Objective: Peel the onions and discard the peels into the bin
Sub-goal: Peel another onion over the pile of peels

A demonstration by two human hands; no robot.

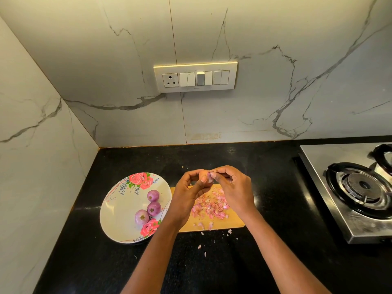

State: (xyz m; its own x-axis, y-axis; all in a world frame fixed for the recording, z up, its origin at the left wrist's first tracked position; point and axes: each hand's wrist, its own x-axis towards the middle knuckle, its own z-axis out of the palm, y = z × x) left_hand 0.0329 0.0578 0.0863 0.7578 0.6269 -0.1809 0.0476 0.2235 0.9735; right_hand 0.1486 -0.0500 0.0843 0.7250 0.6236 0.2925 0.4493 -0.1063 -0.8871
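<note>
Pink skin flakes (212,205) lie heaped on the wooden board (231,222), with a few strays on the black surface (275,209) nearer the person. Only the head view is given.

Above the far end of the board, the left hand (186,194) cups an onion (203,174) from the left and below, its fingers (194,174) curled round the bulb. The right hand (231,185) comes in from the right; its thumb and forefinger pinch a pale strip of peel (210,178) at the onion's right side, so the peel lies straight between the two hands, touching both grips. The bulb looks orange-tan where it shows, which suggests it is partly bared, though the fingers hide most of it and its stem-to-root axis cannot be read.

Three onions (153,205), purple and apparently peeled, sit together on the flowered plate (118,211) just left of the board, beside the left wrist.

Judging by this, the pull should go rightward and away from the left grip, the right hand doing the stripping. No bin shows, so the discarding step looks not yet done.

A stove (356,187) stands well to the right.
</note>
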